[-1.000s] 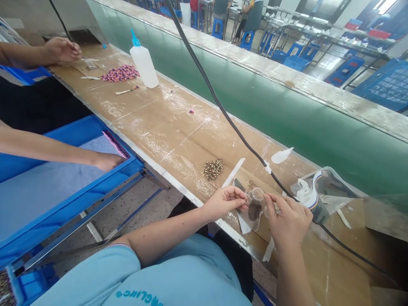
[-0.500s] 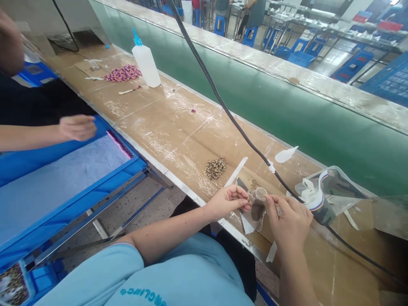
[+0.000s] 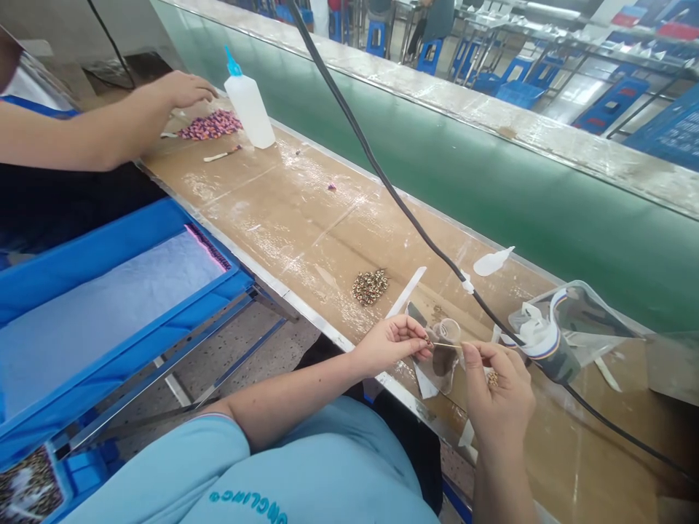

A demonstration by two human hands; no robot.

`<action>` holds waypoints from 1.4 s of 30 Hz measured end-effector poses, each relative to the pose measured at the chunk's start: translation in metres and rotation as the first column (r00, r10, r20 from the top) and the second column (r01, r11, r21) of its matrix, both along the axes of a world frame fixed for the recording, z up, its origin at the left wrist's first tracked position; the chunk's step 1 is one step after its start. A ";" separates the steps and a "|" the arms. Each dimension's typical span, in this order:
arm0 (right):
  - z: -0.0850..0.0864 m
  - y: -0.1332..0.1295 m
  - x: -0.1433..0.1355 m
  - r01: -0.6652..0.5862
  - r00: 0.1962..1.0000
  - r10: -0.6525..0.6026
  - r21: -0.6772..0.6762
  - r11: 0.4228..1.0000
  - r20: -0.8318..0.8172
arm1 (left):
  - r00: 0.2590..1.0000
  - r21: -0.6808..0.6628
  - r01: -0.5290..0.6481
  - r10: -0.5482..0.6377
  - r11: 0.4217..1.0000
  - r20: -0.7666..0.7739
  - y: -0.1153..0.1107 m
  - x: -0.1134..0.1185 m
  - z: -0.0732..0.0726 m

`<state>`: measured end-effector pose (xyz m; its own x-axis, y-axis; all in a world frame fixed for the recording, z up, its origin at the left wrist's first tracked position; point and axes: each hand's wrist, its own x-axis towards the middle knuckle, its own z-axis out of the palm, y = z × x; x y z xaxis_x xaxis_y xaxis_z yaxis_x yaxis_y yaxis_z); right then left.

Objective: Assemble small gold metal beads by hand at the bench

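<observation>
Our right fingers (image 3: 474, 370) pinch a thin stick (image 3: 446, 346) we couldn't see before, near-level at lower right, pointing left at the tiny bit (image 3: 429, 340) our left fingers (image 3: 412, 346) pinch.

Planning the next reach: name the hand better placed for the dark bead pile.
Probably the left hand: nearer the pile, though pinching a piece; the right hand, farther, holds a thin strand.

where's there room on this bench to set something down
The widest mostly bare patch of bench lies between the white bottle and the gold-and-dark pile, though a small purple piece sits there. Another lies between the right hand and the cable. It's crowded around the clear cup and plastic bag.
</observation>
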<state>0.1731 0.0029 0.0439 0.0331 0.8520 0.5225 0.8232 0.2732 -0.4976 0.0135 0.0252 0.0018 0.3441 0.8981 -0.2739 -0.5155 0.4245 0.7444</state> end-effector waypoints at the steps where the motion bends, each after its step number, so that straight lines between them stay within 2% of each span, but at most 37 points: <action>1: -0.001 0.000 0.000 -0.003 1.000 0.003 -0.003 1.000 0.006 | 1.000 0.000 0.001 -0.001 1.000 0.001 0.000 0.000 0.000; 15: -0.006 0.002 0.000 -0.043 0.998 0.042 0.014 0.999 0.036 | 1.000 0.000 0.009 -0.009 1.000 -0.006 -0.001 -0.001 -0.002; 23: 0.002 0.003 -0.004 -0.130 0.962 0.081 0.179 0.975 0.260 | 1.000 0.009 0.010 -0.010 1.000 0.005 -0.001 0.000 0.000; 29: 0.001 0.001 -0.002 -0.079 0.974 0.041 0.162 0.984 0.222 | 1.000 0.015 -0.001 0.001 1.000 0.009 -0.002 0.000 0.000; 37: 0.005 -0.004 -0.005 -0.152 0.941 0.062 0.251 0.956 0.332 | 1.000 0.013 -0.013 0.012 1.000 0.023 -0.003 0.000 0.000; 42: 0.006 -0.003 -0.001 -0.105 0.966 0.047 0.220 0.970 0.255 | 0.999 0.009 -0.017 0.017 1.000 0.037 -0.003 0.000 -0.001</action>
<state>0.1721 0.0000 0.0495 -0.1812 0.7028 0.6879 0.8844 0.4224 -0.1986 0.0134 0.0226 0.0009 0.3385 0.9062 -0.2533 -0.5494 0.4089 0.7287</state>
